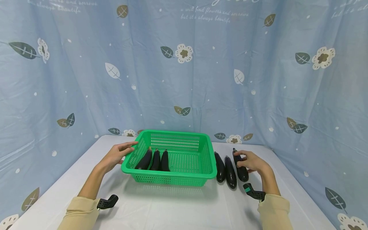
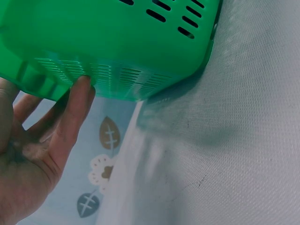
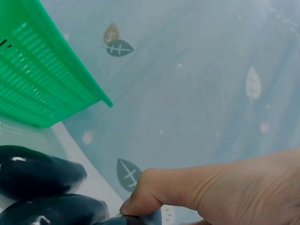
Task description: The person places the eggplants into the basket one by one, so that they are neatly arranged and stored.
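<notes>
A green plastic basket (image 1: 172, 175) stands on the table with three dark eggplants (image 1: 155, 160) lying in its left part. At its left side my left hand (image 1: 114, 155) touches the wall and rim, fingers extended; in the left wrist view a fingertip of that hand (image 2: 51, 136) meets the slotted outer wall. To the right of the basket, three more eggplants lie side by side. My right hand (image 1: 251, 160) grips the rightmost eggplant (image 1: 243, 174) from above, with the thumb (image 3: 140, 197) pressed on it in the right wrist view. The left eggplant (image 1: 220, 167) and middle eggplant (image 1: 230, 172) lie close beside it.
A white cloth covers the table (image 1: 161, 207). Behind and around it hangs a blue curtain (image 1: 207, 95) printed with leaves and flowers. Black camera mounts sit on the left wrist (image 1: 107, 202) and right wrist (image 1: 254, 192).
</notes>
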The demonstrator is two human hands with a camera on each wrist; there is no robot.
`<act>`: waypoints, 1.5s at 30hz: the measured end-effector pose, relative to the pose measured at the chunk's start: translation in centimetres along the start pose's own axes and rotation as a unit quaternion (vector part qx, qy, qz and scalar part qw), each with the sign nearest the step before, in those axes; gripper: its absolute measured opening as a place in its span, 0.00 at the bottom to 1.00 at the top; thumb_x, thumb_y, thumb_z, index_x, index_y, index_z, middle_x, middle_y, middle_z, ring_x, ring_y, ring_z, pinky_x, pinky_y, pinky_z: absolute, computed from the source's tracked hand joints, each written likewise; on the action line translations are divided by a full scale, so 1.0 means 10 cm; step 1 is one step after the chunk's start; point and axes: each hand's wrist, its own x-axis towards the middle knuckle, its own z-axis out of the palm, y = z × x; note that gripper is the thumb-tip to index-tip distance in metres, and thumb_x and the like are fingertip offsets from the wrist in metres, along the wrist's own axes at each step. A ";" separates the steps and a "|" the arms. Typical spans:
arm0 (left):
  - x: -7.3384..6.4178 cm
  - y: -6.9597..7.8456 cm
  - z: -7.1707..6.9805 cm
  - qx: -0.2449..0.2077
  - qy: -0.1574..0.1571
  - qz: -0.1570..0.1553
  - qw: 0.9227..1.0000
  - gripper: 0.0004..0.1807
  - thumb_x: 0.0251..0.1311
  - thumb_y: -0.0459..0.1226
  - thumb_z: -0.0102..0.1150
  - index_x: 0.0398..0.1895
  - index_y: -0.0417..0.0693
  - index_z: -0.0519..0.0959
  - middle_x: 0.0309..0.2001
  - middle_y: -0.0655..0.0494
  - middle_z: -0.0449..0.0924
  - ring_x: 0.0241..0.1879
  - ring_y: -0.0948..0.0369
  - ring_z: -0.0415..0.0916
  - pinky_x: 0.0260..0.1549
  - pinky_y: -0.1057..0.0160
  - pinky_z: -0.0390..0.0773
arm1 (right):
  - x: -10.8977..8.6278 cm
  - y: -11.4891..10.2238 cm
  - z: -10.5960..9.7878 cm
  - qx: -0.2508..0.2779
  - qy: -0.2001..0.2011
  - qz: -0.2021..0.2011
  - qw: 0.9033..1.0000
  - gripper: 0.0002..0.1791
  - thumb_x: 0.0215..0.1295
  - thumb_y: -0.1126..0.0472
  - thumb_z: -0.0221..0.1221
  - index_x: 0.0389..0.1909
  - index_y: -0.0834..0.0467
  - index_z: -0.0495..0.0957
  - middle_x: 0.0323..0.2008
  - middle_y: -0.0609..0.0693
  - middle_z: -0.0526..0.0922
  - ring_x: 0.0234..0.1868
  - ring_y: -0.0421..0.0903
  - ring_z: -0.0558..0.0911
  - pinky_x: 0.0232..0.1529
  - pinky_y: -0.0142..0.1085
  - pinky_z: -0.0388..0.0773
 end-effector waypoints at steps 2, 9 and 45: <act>0.00 0.00 0.00 0.002 0.001 0.000 1.000 0.32 0.70 0.54 0.51 0.74 0.56 0.63 0.77 0.43 0.53 0.74 0.36 0.51 0.53 0.36 0.77 | -0.01 -0.02 0.00 -0.003 0.001 -0.005 1.000 0.32 0.61 0.63 0.60 0.68 0.60 0.67 0.54 0.68 0.76 0.43 0.51 0.81 0.34 0.44 0.81; 0.00 0.00 0.00 0.002 0.003 -0.001 1.000 0.32 0.70 0.54 0.51 0.74 0.56 0.63 0.77 0.43 0.53 0.74 0.36 0.51 0.53 0.36 0.76 | -0.03 -0.10 -0.01 -0.008 0.005 -0.021 1.000 0.32 0.60 0.63 0.60 0.67 0.60 0.67 0.54 0.69 0.76 0.40 0.50 0.80 0.32 0.41 0.80; 0.00 0.01 0.00 -0.004 0.001 -0.003 1.000 0.32 0.70 0.54 0.52 0.74 0.55 0.63 0.76 0.43 0.55 0.74 0.37 0.52 0.52 0.36 0.77 | -0.11 -0.41 0.02 0.000 0.008 -0.057 0.998 0.32 0.61 0.64 0.60 0.68 0.61 0.67 0.55 0.70 0.75 0.41 0.51 0.82 0.36 0.47 0.83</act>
